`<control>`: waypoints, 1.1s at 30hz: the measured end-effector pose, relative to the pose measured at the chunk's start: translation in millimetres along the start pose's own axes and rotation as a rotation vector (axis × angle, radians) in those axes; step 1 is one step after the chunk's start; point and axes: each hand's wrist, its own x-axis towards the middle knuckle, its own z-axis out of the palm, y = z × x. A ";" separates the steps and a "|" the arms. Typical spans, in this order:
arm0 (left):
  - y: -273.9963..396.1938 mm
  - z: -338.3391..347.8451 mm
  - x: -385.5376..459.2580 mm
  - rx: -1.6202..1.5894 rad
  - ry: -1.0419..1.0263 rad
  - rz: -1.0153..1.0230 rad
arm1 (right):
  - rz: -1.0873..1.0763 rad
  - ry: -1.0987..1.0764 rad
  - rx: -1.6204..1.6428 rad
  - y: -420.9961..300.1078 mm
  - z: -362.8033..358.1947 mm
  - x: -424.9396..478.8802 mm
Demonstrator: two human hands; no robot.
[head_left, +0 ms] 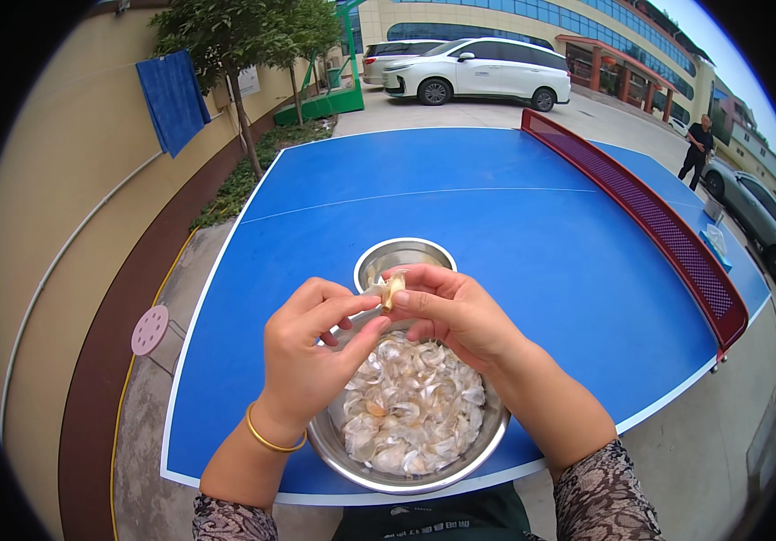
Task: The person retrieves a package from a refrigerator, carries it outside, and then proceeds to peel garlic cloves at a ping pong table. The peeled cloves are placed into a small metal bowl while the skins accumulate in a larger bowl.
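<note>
A garlic clove (pixel 393 289) with loose papery skin is pinched between the thumb and fingers of my right hand (pixel 459 308). My left hand (pixel 323 335) is beside it, its index fingertip touching the clove and skin, its thumb apart below. Under both hands a large stainless steel bowl (pixel 411 481) stands near the table's front edge, heaped with garlic cloves and papery garlic skins (pixel 415 412). Just beyond it is a smaller steel bowl (pixel 405 245), partly hidden by my hands, so its contents cannot be told.
The bowls stand on a blue table-tennis table (pixel 530 250). A red net (pixel 638 209) crosses it at the right, with a tissue pack (pixel 716 243) beyond. A pink stool (pixel 151 330) is at the left. A person (pixel 697 150) stands at the far right near parked cars.
</note>
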 end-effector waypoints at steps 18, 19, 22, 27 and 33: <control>-13.5 -14.7 8.5 -0.134 -0.028 0.028 | -0.047 0.020 -0.164 5.2 -0.5 0.9; -13.1 -17.9 8.0 -0.215 -0.088 0.094 | -0.058 0.044 -0.196 6.1 0.2 1.2; -7.8 -16.4 2.6 -0.146 -0.209 -0.080 | -0.138 0.056 -0.272 8.7 2.7 2.8; 1.0 -4.7 0.8 -0.337 -0.134 -0.342 | -0.388 0.173 -0.488 11.1 7.5 1.4; -1.1 -2.0 2.9 -0.091 -0.070 -0.152 | -0.483 0.187 -0.749 9.1 12.6 -4.4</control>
